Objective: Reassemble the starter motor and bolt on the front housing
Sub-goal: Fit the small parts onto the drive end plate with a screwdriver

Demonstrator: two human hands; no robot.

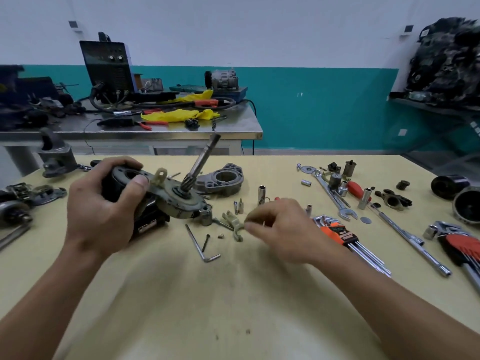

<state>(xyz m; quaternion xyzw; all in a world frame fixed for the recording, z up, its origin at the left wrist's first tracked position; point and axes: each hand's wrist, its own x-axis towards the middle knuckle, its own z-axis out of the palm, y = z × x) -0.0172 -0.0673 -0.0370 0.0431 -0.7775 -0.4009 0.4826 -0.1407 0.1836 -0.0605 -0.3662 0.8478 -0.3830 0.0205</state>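
My left hand (104, 203) grips the black starter motor body (145, 201), tilted above the yellow table. Its end plate faces up, with a geared shaft (201, 162) sticking up and to the right and a beige plastic tab beside it. The grey front housing (220, 179) lies on the table just behind the motor. My right hand (280, 227) hovers low over the table, fingertips pinched close together just right of a beige plastic fork lever (233, 224). Whether the fingers hold anything small is unclear.
An Allen key (200, 245), a dark screw (205, 242) and small sockets lie near the fork. An orange hex key set (345, 236), wrenches (332, 197) and an extension bar (413, 242) fill the right side. Black motor cases (452, 187) sit far right, other parts far left.
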